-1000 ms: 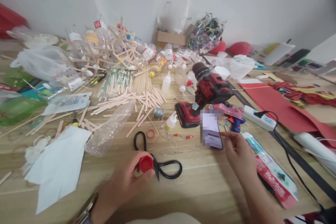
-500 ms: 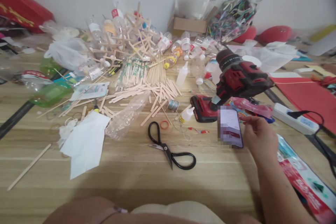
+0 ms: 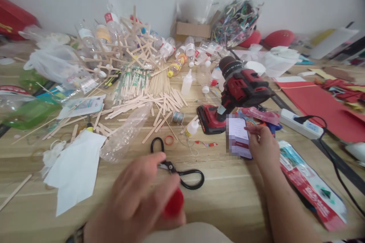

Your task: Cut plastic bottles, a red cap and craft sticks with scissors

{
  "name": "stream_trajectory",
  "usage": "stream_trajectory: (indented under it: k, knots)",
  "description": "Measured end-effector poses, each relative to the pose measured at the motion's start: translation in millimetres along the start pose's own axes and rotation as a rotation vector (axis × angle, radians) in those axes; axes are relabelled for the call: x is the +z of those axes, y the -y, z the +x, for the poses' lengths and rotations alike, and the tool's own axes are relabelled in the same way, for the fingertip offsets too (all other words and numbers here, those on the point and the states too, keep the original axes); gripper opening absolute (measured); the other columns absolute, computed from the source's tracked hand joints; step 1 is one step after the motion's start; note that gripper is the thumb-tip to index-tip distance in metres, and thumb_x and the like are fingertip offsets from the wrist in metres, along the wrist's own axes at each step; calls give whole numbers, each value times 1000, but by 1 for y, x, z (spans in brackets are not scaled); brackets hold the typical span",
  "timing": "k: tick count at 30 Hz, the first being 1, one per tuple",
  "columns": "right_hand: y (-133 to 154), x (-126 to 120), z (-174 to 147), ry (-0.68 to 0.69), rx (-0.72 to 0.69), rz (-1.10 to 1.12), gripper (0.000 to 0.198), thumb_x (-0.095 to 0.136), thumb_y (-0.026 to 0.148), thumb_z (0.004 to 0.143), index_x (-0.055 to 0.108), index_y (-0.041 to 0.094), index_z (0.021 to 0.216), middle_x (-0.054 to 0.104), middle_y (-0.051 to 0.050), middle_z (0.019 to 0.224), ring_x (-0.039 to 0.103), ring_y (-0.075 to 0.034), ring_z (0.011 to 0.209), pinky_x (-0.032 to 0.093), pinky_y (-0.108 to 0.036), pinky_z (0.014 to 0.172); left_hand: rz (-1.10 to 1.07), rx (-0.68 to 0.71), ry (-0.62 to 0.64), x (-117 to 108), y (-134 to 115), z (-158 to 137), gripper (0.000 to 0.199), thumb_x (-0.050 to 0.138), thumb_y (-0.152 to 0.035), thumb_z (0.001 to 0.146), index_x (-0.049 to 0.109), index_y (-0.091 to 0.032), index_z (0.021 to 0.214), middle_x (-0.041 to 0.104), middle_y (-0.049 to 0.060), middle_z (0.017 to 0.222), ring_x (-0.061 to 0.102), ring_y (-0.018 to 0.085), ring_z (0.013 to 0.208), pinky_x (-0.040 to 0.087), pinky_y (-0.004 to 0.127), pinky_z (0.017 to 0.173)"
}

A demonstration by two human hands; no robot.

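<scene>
So the left hand [image 3: 134, 193] is at the bottom centre of the frame and pretty blurry, but it looks like the fingers are closed around a red cap [image 3: 174, 203], with one fingertip over the front and the thumb underneath. The index finger sticks out away from the rest, and its tip overlaps the scissors [image 3: 170, 166] in the view; can't tell if it's actually touching them. Part of the blades is hidden behind that hand, and the watch [image 3: 76, 235] on the wrist is cut off by the bottom edge. The right hand [image 3: 265, 148] is right of centre, fingers curled, thumb and fingertips close together at the right edge of the phone [image 3: 242, 136]. Honestly can't say if they're pinching the edge or just resting there. The phone sits just right of the middle, in front of the drill [image 3: 245, 87], and its left side is pixelated, so the screen's mostly unreadable. The packet [image 3: 313, 190] at lower right is partly behind the right forearm, which also runs out of the bottom of the frame.
</scene>
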State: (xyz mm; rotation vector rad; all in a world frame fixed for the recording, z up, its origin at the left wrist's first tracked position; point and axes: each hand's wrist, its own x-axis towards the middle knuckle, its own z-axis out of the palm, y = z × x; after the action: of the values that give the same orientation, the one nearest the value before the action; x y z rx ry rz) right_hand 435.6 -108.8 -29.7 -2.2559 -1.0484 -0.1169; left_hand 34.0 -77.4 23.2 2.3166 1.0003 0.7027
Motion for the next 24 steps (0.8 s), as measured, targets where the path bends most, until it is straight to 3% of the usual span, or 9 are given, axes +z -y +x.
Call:
stream_trajectory:
  k: [3,6,13,24]
  knots:
    - [-6,5,1,-13,-56,0,20,44,28,78,55,22,93,73,-14,104,66,-30,93,48,-45,84,172,279,-206,10,16,23,26,65,-36,91,66,-25,115,51,15,142,65,27,115,55,42,99]
    - [-9,7,2,-28,-107,-11,22,43,22,76,55,22,94,72,-13,105,64,-30,95,47,-47,89,292,371,-236,18,25,31,24,57,-36,96,61,-19,112,42,18,148,68,23,107,58,35,90]
    - [-14,9,1,-49,-155,-59,21,42,18,74,57,22,89,72,-11,96,64,-29,89,46,-46,85,277,327,-214,18,30,28,23,51,-34,99,56,-17,113,29,20,153,65,21,107,57,34,91]
    - [-21,8,7,-7,-164,-85,25,41,19,75,55,22,95,73,-11,102,65,-31,92,46,-45,82,257,319,-167,21,31,29,23,48,-35,101,52,-17,115,30,21,150,65,21,106,58,34,88]
